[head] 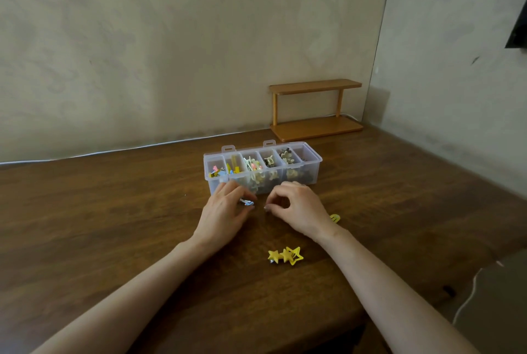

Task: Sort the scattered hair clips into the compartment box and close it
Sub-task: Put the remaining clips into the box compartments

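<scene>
Much of the small stuff was hard to read. The left hand (pixel 225 211) lay on the desk (pixel 99 225) just in front of the compartment box (pixel 262 168), its fingers (pixel 241 191) curled over a silver-blue clip (pixel 247 202) and pinching it against the thumb; only the clip's end showed. The right hand (pixel 298 209) sat just beside it, fingers curled with thumb and forefinger tips drawn together, but whether anything lay between them could not be told. A yellow clip (pixel 335 218) peeped out from behind the right wrist, mostly hidden. The hands covered part of the box's front wall, and the clips inside were a blur of colours seen through clear plastic.

The box had six compartments in a row, all uncovered, with two latch tabs standing up along its far edge. Two yellow star shapes (pixel 285 256) lay touching between the forearms, near the desk's front; whether they were one clip or two was unclear.

The desk was dark brown wood. A two-tier wooden shelf (pixel 315 109) stood at the back right, and a white cable (pixel 114 151) ran along the foot of the mottled beige wall (pixel 171 39). A dark object (pixel 517 31) was cut off at the right edge.
</scene>
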A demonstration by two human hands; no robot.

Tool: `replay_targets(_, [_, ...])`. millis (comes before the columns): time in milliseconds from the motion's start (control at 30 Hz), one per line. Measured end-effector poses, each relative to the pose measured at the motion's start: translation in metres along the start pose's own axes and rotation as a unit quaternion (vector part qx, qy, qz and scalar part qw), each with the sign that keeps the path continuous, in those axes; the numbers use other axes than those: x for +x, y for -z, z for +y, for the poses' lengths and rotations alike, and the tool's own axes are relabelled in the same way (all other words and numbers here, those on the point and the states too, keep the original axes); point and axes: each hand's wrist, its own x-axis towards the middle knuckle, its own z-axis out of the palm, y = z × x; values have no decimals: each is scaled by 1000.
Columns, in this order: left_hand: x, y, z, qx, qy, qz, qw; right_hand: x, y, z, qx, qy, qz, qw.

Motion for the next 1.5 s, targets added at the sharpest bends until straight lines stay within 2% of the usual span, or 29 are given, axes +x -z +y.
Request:
replay_targets(100, [-1, -1, 2, -33, 10, -17, 999, -1, 4, -4, 138, -39, 7, 990])
replay_targets(233, [-2, -3, 6, -82, 14, -30, 996, -2, 8, -9, 307, -72, 6, 949])
replay_targets(367, [-2, -1, 12, -133, 24, 6, 991, -3, 8, -10, 377, -88, -3, 922])
replay_targets(467, [-3, 1, 13, -146, 21, 24, 989, -3, 8, -10, 382, -93, -12, 920])
replay_targets(600, [-3, 4, 13, -144, 31, 49, 988, -3, 6, -9, 352, -97, 0, 931])
replay_targets(767, [5, 14, 2, -107, 58, 135, 983, -2, -6, -6, 135, -52, 27, 989])
replay_targets(900, [19, 34, -15, -22, 90, 205, 974, 2, -5, -11, 1, -5, -11, 1000])
replay_targets(1000, [29, 48, -26, 14, 139, 225, 964, 11, -2, -19, -84, 12, -68, 994])
replay_targets(1067, [33, 53, -33, 49, 145, 209, 966, 16, -6, -23, -111, 6, -82, 990])
replay_targets(1167, [40, 60, -44, 119, 111, 153, 975, 17, -16, -24, -125, 6, -53, 991])
replay_targets(1367, [69, 65, -48, 233, 72, -15, 970, 11, -20, -18, -96, 23, -10, 995])
replay_targets(1433, [72, 62, -48, 238, 69, -24, 969, 10, -19, -17, -91, 24, -8, 995])
replay_targets(1500, [70, 59, -46, 221, 67, 0, 973, 9, -18, -18, -82, 23, -8, 996])
